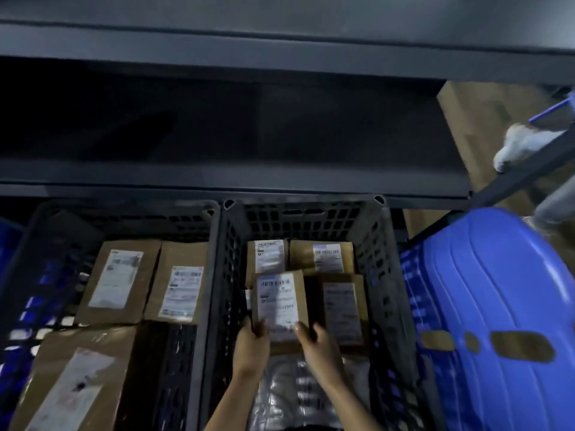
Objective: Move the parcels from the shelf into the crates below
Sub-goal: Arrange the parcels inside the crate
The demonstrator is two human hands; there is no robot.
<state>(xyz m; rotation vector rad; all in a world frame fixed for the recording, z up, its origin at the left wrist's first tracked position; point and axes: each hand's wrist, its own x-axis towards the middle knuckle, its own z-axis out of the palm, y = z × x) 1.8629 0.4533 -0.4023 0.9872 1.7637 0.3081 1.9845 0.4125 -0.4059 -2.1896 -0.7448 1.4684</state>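
Both my hands hold one small brown cardboard parcel (280, 303) with a white label, low inside the middle black crate (224, 275). My left hand (250, 346) grips its near left corner and my right hand (317, 346) its near right edge. Three other labelled parcels lie in that crate: two at the back (269, 255) (323, 256) and one on the right (343, 312). A clear plastic bag (292, 390) lies at the near end. The left black crate (49, 244) holds three larger brown parcels (119, 281). The dark shelf (217, 175) above looks bare.
A blue plastic crate or lid (497, 321) stands to the right of the middle crate. Another blue crate (12, 306) shows at the far left. A large cardboard box (473, 119) and a white-gloved hand (516, 144) on the shelf post are at the upper right.
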